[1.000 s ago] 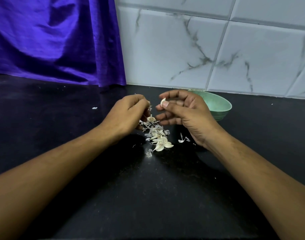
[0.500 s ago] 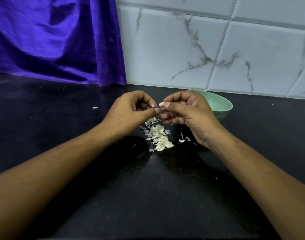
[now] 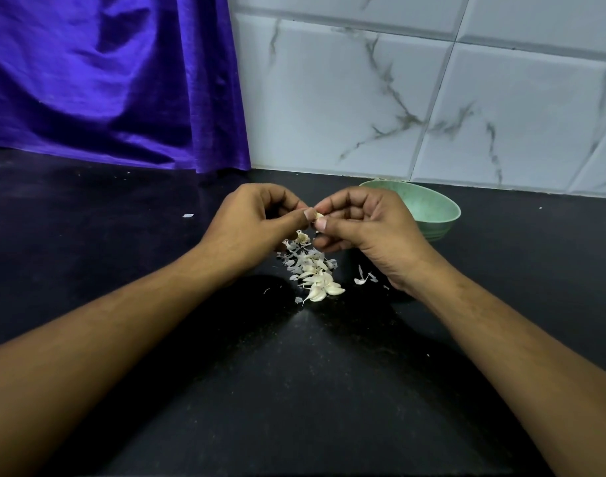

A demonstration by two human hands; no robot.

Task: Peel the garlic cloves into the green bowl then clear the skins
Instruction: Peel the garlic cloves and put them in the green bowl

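Both hands meet above the black counter, pinching one small garlic clove (image 3: 318, 215) between their fingertips. My left hand (image 3: 257, 222) grips it from the left with thumb and curled fingers; my right hand (image 3: 367, 228) pinches it from the right. Below them lies a pile of garlic cloves and papery skins (image 3: 313, 273). A few loose skin pieces (image 3: 363, 277) lie under my right wrist. The green bowl (image 3: 432, 208) stands behind my right hand, partly hidden by it; its inside is mostly out of sight.
The black counter (image 3: 294, 390) runs to a white marbled tile wall (image 3: 398, 98) at the back. A purple cloth (image 3: 105, 80) hangs at the back left. A stray skin flake (image 3: 188, 215) lies left of my left hand.
My hands have come together: the right held the clove alone a second ago, and now both pinch it between their fingertips.
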